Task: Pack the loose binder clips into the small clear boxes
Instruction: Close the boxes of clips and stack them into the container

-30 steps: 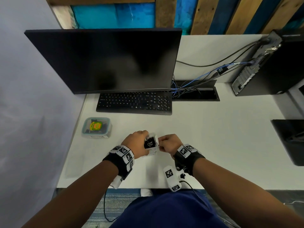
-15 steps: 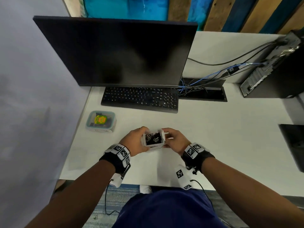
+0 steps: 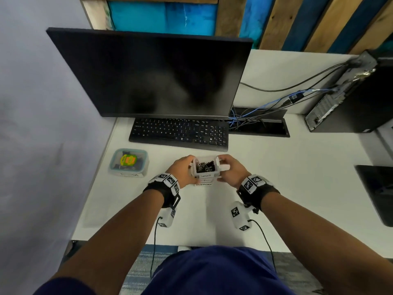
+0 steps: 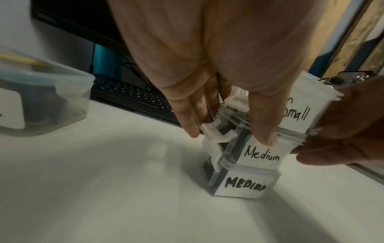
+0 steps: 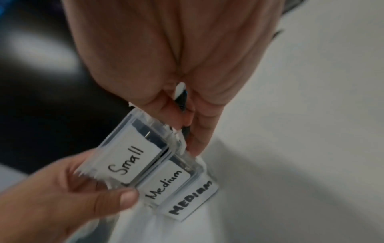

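Left hand and right hand clasp the open "Small" box of binder clips; it tops two "Medium" boxes, near the keyboard.

An office: a white desk carries monitor, keyboard and computer tower.

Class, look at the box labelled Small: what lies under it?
Under the Small box sit two more boxes stacked: the Medium box, then the MEDIUM box on the desk. Their contents are mostly hidden by labels.
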Tool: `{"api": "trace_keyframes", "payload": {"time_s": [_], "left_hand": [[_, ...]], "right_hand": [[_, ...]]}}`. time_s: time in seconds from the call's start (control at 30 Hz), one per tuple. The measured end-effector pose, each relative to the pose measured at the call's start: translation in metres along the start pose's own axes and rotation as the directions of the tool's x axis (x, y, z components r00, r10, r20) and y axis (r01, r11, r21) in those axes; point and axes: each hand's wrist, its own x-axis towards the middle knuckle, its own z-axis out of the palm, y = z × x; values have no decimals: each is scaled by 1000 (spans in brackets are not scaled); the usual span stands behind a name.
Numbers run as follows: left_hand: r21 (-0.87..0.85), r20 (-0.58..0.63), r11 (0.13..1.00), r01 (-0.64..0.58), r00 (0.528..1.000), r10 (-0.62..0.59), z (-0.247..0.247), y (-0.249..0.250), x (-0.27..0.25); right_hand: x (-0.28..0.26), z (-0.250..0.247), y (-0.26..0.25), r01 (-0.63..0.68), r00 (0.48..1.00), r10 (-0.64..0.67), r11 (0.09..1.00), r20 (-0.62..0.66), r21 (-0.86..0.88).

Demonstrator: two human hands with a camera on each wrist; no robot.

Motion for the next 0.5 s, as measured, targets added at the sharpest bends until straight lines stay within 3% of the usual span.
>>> {"api": "trace_keyframes", "payload": {"time_s": [0.07, 0.17, 0.3, 0.5], "left_hand": [[-16, -10, 1000, -2, 1000, 2, 1, -1, 2], [-28, -14, 1000, -12, 1000, 12, 0, -1, 3], [-63, 2, 998, -5, 1000, 5, 1, -5, 3], [-196, -45, 980, 24, 998, -33, 5, -13, 0]], "right_hand": [[-3, -7, -4, 185, 983, -182, 940, 37, -288], [-4, -5, -17, 395, 919, -343, 765, 197, -509], [2, 2, -31, 383, 917, -330, 568, 224, -729], [11, 1, -50, 354, 933, -258, 542, 249, -762]]}}
